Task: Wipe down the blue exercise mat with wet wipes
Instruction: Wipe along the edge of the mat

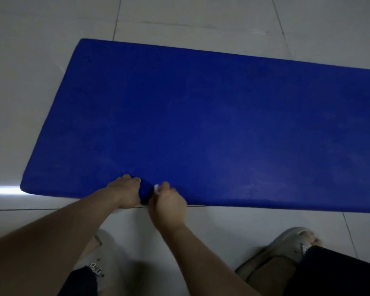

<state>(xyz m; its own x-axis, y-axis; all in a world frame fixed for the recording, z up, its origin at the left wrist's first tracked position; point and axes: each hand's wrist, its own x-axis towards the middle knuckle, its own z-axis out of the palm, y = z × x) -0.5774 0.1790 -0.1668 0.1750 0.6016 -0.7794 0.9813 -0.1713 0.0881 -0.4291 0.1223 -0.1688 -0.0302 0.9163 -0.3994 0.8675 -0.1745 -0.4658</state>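
Observation:
The blue exercise mat (201, 116) lies flat on a pale tiled floor and runs off the right edge of view. At its near edge my left hand (124, 194) grips the mat's edge, and the surface puckers around the fingers. Just to the right, my right hand (169, 205) is curled round a small white wet wipe (156, 187), pressing it against the mat's near edge. Only a little of the wipe shows past the fingers.
White floor tiles (30, 82) with dark grout lines surround the mat. My feet in grey slippers (291, 246) stand just in front of the mat's near edge, with dark shorts at the lower corners. A light glare sits on the floor at the left.

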